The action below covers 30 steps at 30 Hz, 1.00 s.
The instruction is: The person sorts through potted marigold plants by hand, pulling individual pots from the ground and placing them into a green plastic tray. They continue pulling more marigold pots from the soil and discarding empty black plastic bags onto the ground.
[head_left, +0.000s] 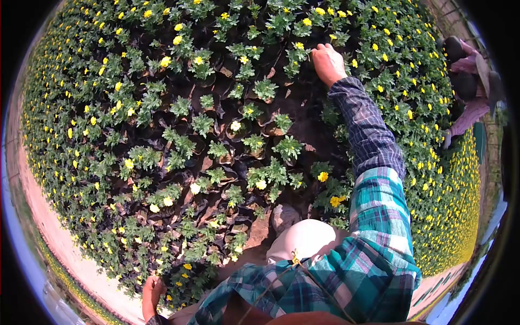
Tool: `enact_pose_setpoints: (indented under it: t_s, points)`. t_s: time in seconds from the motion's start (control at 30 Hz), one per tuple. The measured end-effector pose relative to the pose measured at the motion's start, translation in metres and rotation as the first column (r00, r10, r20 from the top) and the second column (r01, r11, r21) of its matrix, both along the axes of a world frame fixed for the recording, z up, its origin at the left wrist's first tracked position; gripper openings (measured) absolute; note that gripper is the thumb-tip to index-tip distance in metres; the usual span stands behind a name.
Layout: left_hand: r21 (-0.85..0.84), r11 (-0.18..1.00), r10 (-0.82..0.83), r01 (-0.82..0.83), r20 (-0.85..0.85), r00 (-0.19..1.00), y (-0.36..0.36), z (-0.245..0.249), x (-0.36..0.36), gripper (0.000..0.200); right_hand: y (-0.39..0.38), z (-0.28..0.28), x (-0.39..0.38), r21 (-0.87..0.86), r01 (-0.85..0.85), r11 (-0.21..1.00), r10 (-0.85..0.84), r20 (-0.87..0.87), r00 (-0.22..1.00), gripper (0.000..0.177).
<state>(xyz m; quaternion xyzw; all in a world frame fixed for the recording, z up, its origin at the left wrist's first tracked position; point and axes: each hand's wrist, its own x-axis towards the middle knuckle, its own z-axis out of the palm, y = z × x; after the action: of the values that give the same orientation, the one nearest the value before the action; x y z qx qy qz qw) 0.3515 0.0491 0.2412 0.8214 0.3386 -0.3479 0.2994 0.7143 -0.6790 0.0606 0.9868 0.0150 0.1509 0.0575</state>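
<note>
The right hand [329, 65] is reaching forward, fingers curling together just beside a leafy green plant with yellow blossoms [294, 66], while the left hand [154, 292] is bending near low yellow-flowered greenery [194, 276]; whether either is pinching a stem, I cannot tell. Good handling is probably calling for a light touch, with the dark-blue checked sleeve [364, 124] clearing neighbouring blooms.

Yellow flowers [323, 176], green leaves [287, 148], teal-and-white plaid shirt [380, 208].
</note>
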Motion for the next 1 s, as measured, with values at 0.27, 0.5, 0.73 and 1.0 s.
enact_pose_setpoints:
  t_s: [0.27, 0.5, 0.73, 1.0]
  points:
    - [-0.037, 0.999, -0.029, 0.032, 0.077, 0.997, 0.011, -0.005, -0.02, 0.016, 0.027, -0.008, -0.075, 0.45, 0.133, 0.883, -0.099, -0.099, 0.99, 0.015]
    - [0.008, 1.0, -0.021, 0.021, 0.066, 0.998, 0.009, 0.004, -0.013, 0.015, 0.001, -0.004, -0.055, 0.266, 0.38, 0.886, -0.295, -0.311, 0.904, 0.02]
    - [-0.014, 0.997, -0.07, 0.071, 0.067, 0.995, 0.014, 0.005, -0.013, 0.014, 0.002, -0.023, -0.043, 0.229, 0.469, 0.853, -0.34, -0.437, 0.833, 0.023]
    - [-0.026, 0.996, -0.081, 0.083, 0.061, 0.995, 0.009, 0.009, -0.006, 0.015, -0.004, -0.03, -0.043, 0.353, 0.513, 0.782, -0.301, -0.507, 0.808, 0.025]
